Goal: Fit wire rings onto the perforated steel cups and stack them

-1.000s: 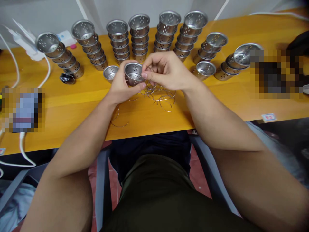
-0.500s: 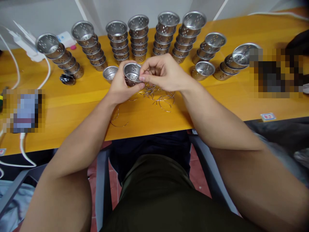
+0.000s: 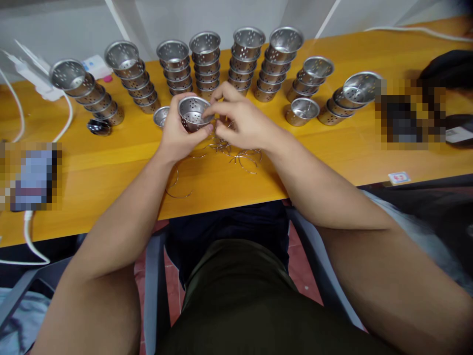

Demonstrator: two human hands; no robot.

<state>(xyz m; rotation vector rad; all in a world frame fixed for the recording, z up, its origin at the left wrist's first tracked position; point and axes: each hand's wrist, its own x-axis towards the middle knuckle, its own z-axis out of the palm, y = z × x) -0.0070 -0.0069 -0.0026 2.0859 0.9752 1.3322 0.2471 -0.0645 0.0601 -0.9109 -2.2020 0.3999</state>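
Note:
A perforated metal cup (image 3: 194,109) is tilted in my left hand (image 3: 176,129), whose fingers wrap its far side while the thumb presses near the rim. My right hand (image 3: 236,118) is at the cup's right edge. Its curved fingertips reach over the rim into the cup, and the thumb stands apart below them. No wire shows clearly between those fingers. Under and beside the right hand lies a loose heap of thin curved wires (image 3: 246,157). Another small perforated cup (image 3: 161,117) stands partly hidden behind my left hand.
Stacks of perforated cups (image 3: 173,54) line the back of the table (image 3: 325,162). A single cup (image 3: 303,109) stands to the right. At the left are a blurred phone (image 3: 35,172) on a white cable, a dark shiny object (image 3: 99,127) and a white power strip (image 3: 40,81).
My right thumb has come off the cup's rim, and the fingers have spread and moved over into the cup. My left hand still holds the cup. The whole view has shifted slightly.

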